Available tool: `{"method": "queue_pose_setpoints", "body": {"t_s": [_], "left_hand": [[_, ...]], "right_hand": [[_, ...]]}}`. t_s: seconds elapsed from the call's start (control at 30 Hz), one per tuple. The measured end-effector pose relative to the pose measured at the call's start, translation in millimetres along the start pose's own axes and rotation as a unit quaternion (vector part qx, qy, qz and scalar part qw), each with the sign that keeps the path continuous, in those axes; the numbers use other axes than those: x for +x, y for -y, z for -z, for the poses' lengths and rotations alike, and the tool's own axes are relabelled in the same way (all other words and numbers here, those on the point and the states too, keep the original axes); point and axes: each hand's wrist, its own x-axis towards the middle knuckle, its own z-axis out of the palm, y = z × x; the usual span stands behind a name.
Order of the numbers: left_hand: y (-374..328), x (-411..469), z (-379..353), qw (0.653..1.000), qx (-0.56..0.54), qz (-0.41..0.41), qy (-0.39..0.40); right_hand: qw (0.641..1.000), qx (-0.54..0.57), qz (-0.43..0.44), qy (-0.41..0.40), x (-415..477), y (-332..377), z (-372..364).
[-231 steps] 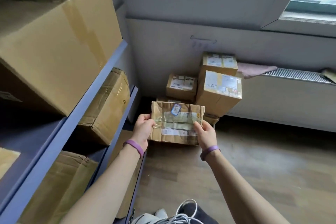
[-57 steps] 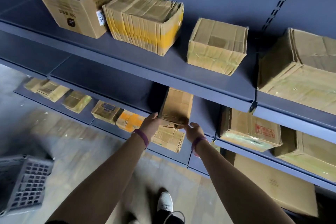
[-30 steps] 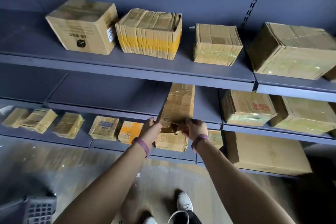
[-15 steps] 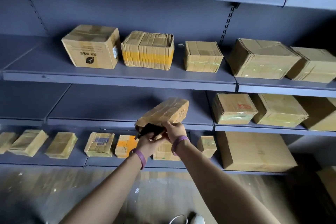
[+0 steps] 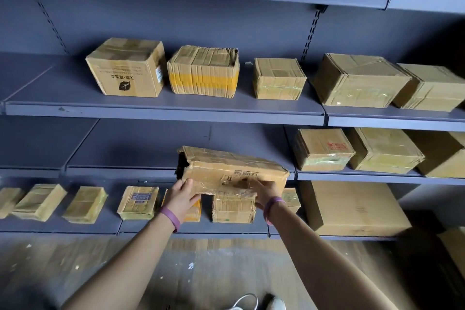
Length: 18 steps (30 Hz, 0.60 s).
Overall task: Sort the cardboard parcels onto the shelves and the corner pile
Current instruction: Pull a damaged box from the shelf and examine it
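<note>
A flat, taped cardboard parcel [image 5: 231, 171] with a torn left end lies lengthwise at the front edge of the middle grey shelf [image 5: 120, 171], partly overhanging it. My left hand [image 5: 182, 197] holds its lower left edge, and my right hand [image 5: 264, 192] presses on its front face near the printed characters. Both wrists wear purple bands. The parcel's underside is hidden.
To the right on the same shelf sit boxes [image 5: 323, 150]. The shelf above [image 5: 163, 111] carries several boxes. The lowest shelf holds several small parcels [image 5: 138, 202] and a large box [image 5: 352, 209]. Wooden floor and my shoes [image 5: 251, 303] are below.
The parcel has swung from tilted end-on to lying lengthwise on the middle shelf's edge. My hands moved from its near end to its front face, and the view has tilted upward.
</note>
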Motion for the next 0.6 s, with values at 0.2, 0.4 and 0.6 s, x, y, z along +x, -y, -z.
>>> {"method": "queue_pose_setpoints", "body": {"t_s": [0.2,0.4,0.6], "left_hand": [[-5,5,30,0.999,-0.033,0.016,-0.003],[-8,4,40,0.995,-0.089,0.05,-0.002],[-13,-2,32,0.984,-0.176,0.029,-0.028]], "right_hand": [[0.982,0.142,-0.028,-0.123,17,-18,24],[0.96,0.27,-0.076,-0.003,18,-15,34],[0.947,0.308,-0.093,0.015,7,-9,26]]}}
